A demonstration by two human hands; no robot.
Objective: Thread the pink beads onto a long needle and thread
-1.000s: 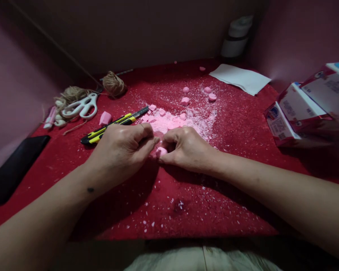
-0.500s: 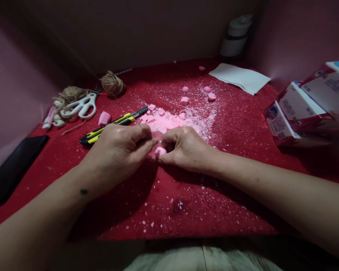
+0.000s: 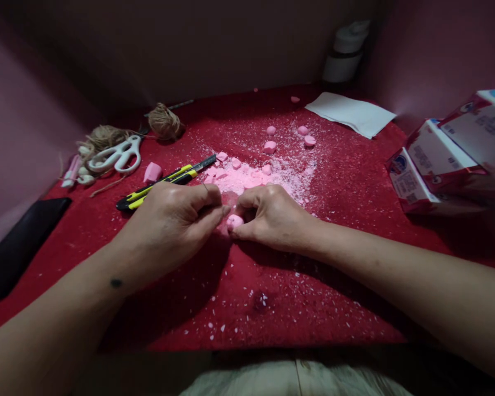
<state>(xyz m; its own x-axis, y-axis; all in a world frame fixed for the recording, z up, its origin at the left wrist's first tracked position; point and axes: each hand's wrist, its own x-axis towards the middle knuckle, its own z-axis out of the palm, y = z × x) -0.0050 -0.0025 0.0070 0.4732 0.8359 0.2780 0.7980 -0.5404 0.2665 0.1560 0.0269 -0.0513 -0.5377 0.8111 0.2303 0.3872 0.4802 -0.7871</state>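
Small pink piece (image 3: 235,222) is being pinched beside a heap of shavings (image 3: 247,179)

The right hand (image 3: 274,220) is grasping the small pink piece between thumb and curled fingers, just on the near side of the heap of shavings. The left hand (image 3: 173,212) is closing into a tight pinch right next to it, and seems to be gripping a thin tool (image 3: 205,187), though the fingers are hiding most of it. Both hands are working low over the red surface (image 3: 334,308), which is bearing scattered pink and white flecks.

Beyond the left hand, a yellow-and-black cutter (image 3: 181,174) is lying at a slant with its blade pointing toward the heap, and a pink block (image 3: 152,172) is sitting just beside it. Farther left, white-handled scissors (image 3: 116,157) are lying near a bundle of twine (image 3: 106,135), with a ball of twine (image 3: 164,122) resting behind them. A black case (image 3: 25,242) is lying at the left edge.

Past the heap, four loose pink pieces (image 3: 269,147) are resting among fine powder. To the right, a white sheet (image 3: 350,115) is lying near cartons (image 3: 445,148), and a white-capped bottle (image 3: 342,67) is standing in shadow at the back.
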